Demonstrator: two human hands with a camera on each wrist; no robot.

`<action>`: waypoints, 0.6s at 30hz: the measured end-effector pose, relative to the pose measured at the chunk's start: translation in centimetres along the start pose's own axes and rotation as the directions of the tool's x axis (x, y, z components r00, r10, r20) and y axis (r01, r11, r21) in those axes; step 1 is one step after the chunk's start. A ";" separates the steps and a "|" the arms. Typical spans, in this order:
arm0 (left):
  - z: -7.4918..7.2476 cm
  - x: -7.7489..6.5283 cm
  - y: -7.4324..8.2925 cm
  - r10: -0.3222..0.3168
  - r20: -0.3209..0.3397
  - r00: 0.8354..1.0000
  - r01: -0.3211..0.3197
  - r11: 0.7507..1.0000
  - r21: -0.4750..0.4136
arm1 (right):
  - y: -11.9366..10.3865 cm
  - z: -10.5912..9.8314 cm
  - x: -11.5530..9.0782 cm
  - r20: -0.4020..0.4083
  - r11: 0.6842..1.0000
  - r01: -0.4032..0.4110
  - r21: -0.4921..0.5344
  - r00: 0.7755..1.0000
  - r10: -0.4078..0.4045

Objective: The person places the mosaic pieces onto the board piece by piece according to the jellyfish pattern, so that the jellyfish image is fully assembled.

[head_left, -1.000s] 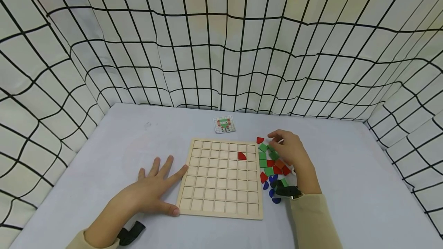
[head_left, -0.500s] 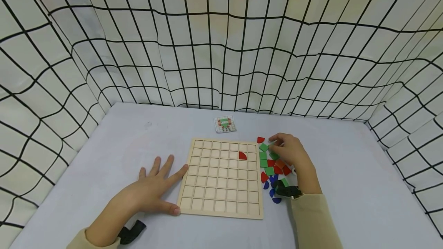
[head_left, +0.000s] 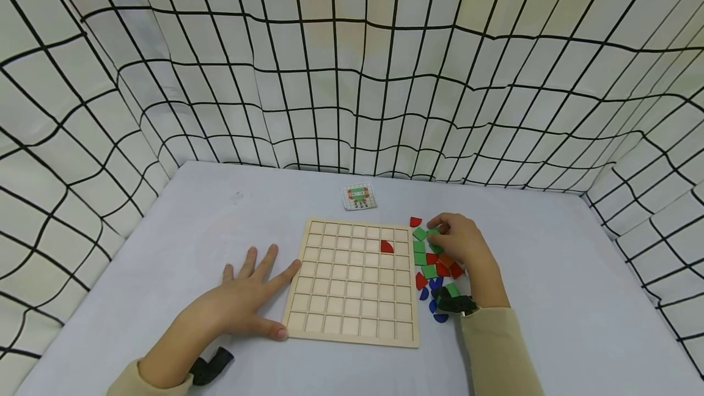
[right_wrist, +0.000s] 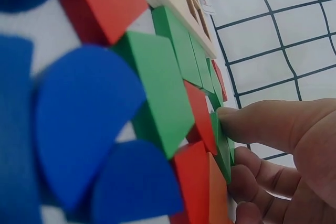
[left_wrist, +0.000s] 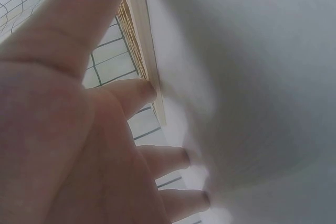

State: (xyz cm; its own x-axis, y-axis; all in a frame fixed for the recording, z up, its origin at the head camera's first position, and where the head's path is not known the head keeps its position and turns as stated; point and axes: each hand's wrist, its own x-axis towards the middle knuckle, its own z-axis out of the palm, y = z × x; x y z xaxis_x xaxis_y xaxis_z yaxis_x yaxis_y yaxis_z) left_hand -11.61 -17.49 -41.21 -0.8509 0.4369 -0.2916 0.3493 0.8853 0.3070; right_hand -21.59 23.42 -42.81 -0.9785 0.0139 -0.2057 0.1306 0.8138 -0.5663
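Observation:
My left hand [head_left: 242, 301] lies spread on the table, thumb and index fingertip against the left edge of the wooden grid board [head_left: 352, 341]. In the left wrist view, its fingers [left_wrist: 136, 93] are straight beside the board's side. One red quarter-round block [head_left: 387, 247] sits in a cell toward the board's upper right. Past the right edge, my right hand [head_left: 461, 242] pinches a small green square block [head_left: 432, 233] at the far end of the loose pieces. The right wrist view has the thumb [right_wrist: 262, 124] at this green block, with the other fingers curled behind it, partly hidden.
Several loose green [head_left: 420, 259], red [head_left: 421, 281], orange [head_left: 445, 260] and blue [head_left: 440, 318] blocks lie along the board's right side, partly under the right wrist. A small picture card [head_left: 360, 196] lies behind the board. Black-lined netting [head_left: 352, 90] surrounds the table.
My right hand has lowered slightly and its thumb and fingers have closed in on a green block. The left hand stays at the board, and the view has shifted a little.

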 end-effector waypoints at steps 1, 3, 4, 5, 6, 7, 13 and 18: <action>0.0 0.0 0.0 0.001 0.002 1.000 -0.001 1.000 -0.001 | 0.0 0.0 0.0 -0.001 1.000 -0.003 0.000 1.000 0.003; -0.1 0.0 0.0 0.000 0.004 1.000 0.000 1.000 -0.002 | 0.0 0.0 0.0 -0.009 1.000 -0.011 0.000 1.000 0.011; -0.1 0.0 0.0 0.001 0.005 1.000 -0.001 1.000 -0.002 | 0.0 0.0 0.0 -0.013 1.000 -0.016 0.000 1.000 0.016; -0.1 0.0 0.0 0.005 0.004 1.000 -0.005 1.000 -0.001 | -0.1 0.0 0.1 -0.017 1.000 -0.017 0.001 1.000 0.017; -0.1 0.0 0.0 0.007 0.004 1.000 -0.007 1.000 0.002 | -0.1 0.0 0.1 -0.023 1.000 -0.019 0.003 1.000 0.019; -0.1 0.0 0.0 0.008 0.004 1.000 -0.008 1.000 0.004 | -0.1 0.0 0.2 -0.028 1.000 -0.020 0.005 0.999 0.021; -0.1 0.1 0.0 0.003 0.000 1.000 -0.003 1.000 0.008 | -0.1 0.2 0.3 -0.040 0.999 -0.016 0.028 0.999 0.018; 0.0 0.0 0.1 0.005 -0.003 1.000 -0.004 1.000 0.007 | -0.1 0.3 0.3 -0.045 0.999 0.003 0.040 0.999 -0.001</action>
State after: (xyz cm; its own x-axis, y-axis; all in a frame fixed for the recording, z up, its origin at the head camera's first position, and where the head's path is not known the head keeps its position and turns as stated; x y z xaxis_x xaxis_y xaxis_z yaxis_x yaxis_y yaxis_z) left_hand -11.60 -17.42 -41.24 -0.8504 0.4405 -0.2878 0.3561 0.8845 0.3015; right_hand -21.82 23.21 -43.05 -0.9848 0.0393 -0.1691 0.1343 0.7897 -0.5986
